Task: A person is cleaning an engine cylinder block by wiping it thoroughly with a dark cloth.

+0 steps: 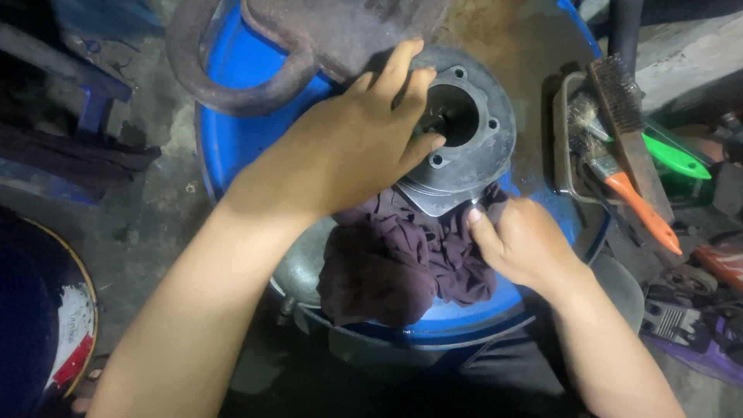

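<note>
Dim workshop floor, grimy concrete, is surrounding an upturned blue drum (232,147) that is serving as the bench. Left hand (348,147) is lying spread over a grey finned engine cylinder (484,128) at the drum's centre, thumb hooking into the bore, fingers pressing the flange at 11 o'clock. Right hand (522,244) is pinching a dark maroon rag (395,263) at 5 o'clock, just under the cylinder's base plate. Judgement: wiping is going best with the left hand keeping firm downward pressure so the casting is not rocking. A rusty iron casting (309,39) is sitting at 12 o'clock; wire brush (623,116) and orange-handled paintbrush (635,201) are lying at 3 o'clock.
</note>
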